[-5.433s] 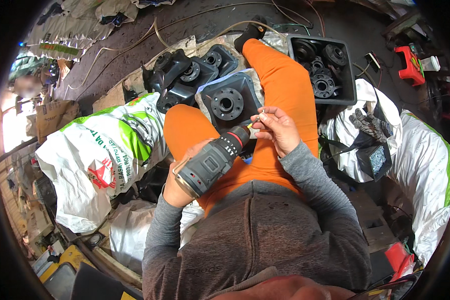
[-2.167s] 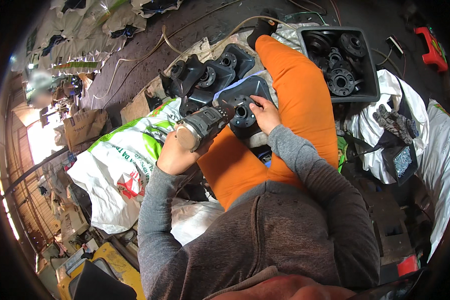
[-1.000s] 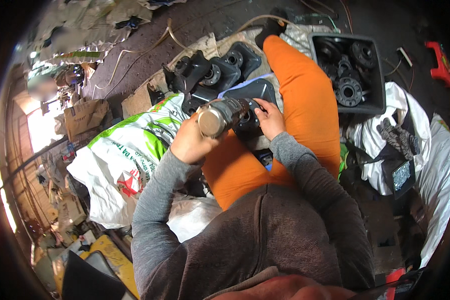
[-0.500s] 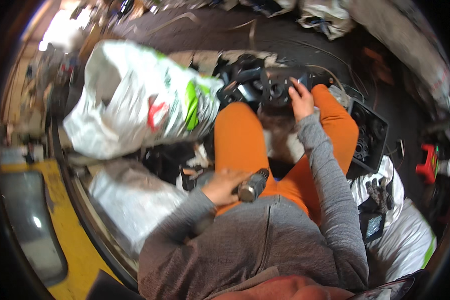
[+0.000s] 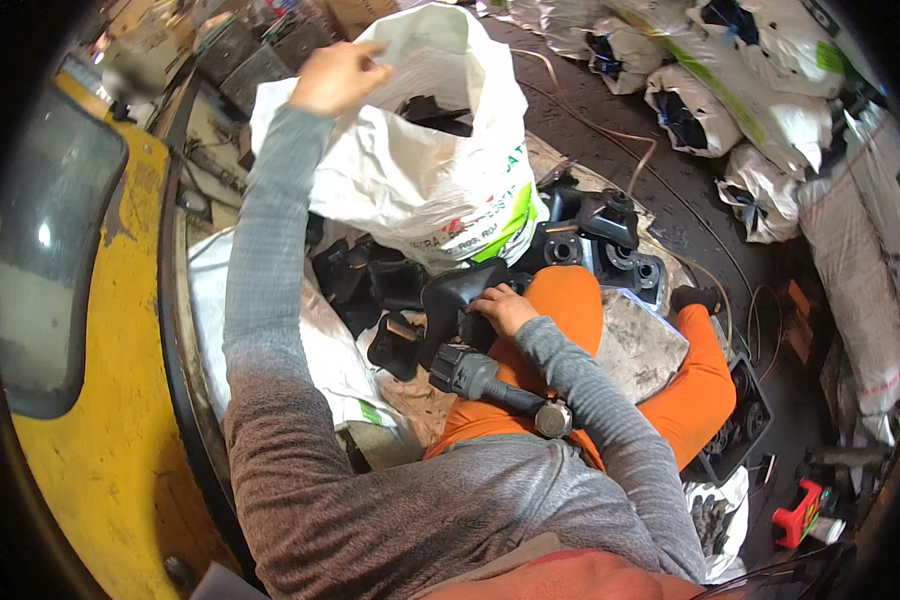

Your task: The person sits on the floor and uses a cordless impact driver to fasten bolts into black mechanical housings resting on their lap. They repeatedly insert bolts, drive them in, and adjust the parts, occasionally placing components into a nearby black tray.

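1. The right hand (image 5: pixel 507 312) is clamped on the edge of a black flared housing (image 5: pixel 450 298), left of the raised left knee (image 5: pixel 567 287).
2. Well apart from it, the left hand (image 5: pixel 338 78) is empty, fingers parted, at the mouth of a white sack (image 5: pixel 410 185); contact cannot be told.
3. A cordless drill (image 5: pixel 500 393) lies across the lap.
4. Black parts (image 5: pixel 425 113) show inside the sack.
5. Beyond the knee sit flanged housings (image 5: pixel 610 222).

Your black part (image 5: pixel 455 300), smooth and tilted, is gripped at its edge in your right hand (image 5: pixel 508 310); your white bag (image 5: pixel 400 165) stands open-mouthed near your left hand (image 5: pixel 340 78).
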A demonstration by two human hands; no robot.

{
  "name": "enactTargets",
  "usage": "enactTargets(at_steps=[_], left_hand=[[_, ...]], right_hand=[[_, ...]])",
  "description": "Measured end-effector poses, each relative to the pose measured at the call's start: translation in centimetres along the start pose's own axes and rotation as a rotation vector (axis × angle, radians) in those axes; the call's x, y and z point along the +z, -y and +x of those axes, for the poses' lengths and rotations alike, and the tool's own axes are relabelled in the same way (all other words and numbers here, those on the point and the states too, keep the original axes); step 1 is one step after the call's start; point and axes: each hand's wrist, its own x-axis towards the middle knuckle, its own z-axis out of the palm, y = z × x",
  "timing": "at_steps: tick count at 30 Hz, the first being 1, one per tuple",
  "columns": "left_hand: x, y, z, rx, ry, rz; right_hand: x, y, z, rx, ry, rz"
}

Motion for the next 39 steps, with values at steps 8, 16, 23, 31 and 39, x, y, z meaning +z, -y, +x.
enactTargets(at_steps=[8, 16, 23, 31, 39], left_hand=[[18.0, -0.5, 7.6, 0.246, 0.338, 0.036], [20.7, 0.9, 6.8, 0.211, 0.248, 0.042], [22.9, -3.5, 7.0, 0.252, 0.205, -0.029], [21.7, -9.2, 3.1, 0.197, 0.095, -0.318], [28.7, -25.0, -2.8, 0.101, 0.374, -0.92]], right_hand=[[-7.3, -1.2, -12.3, 0.252, -0.341, 0.017], [-15.9, 13.0, -54.2, 1.657, -1.301, 0.225], [4.0, 22.0, -58.4, 2.029, -0.302, 0.881], [16.7, 13.7, -57.0, 2.434, -0.662, 0.517], [19.8, 9.9, -60.5, 2.512, -0.624, 0.506]])
